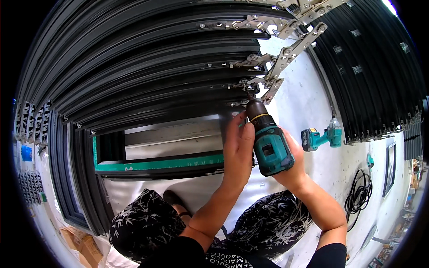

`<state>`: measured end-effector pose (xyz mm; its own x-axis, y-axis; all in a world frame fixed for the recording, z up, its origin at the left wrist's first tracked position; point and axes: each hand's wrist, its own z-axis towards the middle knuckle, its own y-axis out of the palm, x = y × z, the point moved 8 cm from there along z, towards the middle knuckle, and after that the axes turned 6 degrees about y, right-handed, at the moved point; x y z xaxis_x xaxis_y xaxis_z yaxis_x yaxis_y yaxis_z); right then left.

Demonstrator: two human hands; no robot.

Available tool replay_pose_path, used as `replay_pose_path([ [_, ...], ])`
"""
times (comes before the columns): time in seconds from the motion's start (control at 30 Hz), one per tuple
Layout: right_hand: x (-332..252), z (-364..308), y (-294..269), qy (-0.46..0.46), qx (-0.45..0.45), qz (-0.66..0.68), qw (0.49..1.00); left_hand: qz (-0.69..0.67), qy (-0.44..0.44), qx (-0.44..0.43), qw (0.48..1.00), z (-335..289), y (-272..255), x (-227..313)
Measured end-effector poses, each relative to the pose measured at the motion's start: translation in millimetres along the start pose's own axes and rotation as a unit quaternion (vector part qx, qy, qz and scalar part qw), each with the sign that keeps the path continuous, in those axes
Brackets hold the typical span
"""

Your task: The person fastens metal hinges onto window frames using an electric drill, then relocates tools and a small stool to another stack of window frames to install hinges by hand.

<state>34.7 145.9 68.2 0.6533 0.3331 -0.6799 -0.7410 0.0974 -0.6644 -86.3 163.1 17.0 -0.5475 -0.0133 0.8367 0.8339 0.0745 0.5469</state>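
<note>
A teal and black cordless drill [273,149] points away from me, its bit end up against a metal friction hinge [250,85] at the end of a black frame profile. My right hand [292,158] is closed round the drill's handle, partly hidden behind its body. Beside the chuck, my left hand [239,145] is closed, with thumb and fingers against the drill's left side. Several black window frames [170,58] stand stacked in front of me, with unfolded hinge arms [286,58] sticking out at their right ends. The bit's tip is hard to make out.
A second teal cordless tool [328,136] lies on the pale floor to the right, near a coiled black cable [359,192]. More black frames [380,71] stand at the far right. Green tape [161,164] runs along the nearest frame. Cardboard [82,245] lies at lower left.
</note>
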Motion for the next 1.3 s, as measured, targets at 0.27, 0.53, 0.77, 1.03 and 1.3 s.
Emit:
replay_pose_path([
  [0.27, -8.7, 5.0, 5.6, 0.006, -0.004, -0.057, 0.998, -0.009, 0.038, 0.094, 0.995, -26.4, 7.3, 2.3],
  [0.53, 6.4, 2.8, 11.0, 0.006, -0.028, -0.078, 0.997, 0.048, 0.037, 0.08, 0.995, -24.5, 2.3, -9.4],
  [0.77, 11.5, 6.0, 11.8, -0.024, -0.026, -0.069, 0.997, 0.075, 0.032, 0.033, 0.996, -24.2, 4.6, -11.7],
  [1.03, 10.7, 6.3, 12.6, -0.031, -0.018, -0.095, 0.995, 0.028, -0.005, 0.014, 1.0, -22.0, 2.3, -16.1],
  [1.3, 8.9, 6.7, 11.9, -0.025, -0.055, -0.112, 0.992, -0.002, -0.005, 0.018, 1.0, -20.6, 5.1, -14.0],
])
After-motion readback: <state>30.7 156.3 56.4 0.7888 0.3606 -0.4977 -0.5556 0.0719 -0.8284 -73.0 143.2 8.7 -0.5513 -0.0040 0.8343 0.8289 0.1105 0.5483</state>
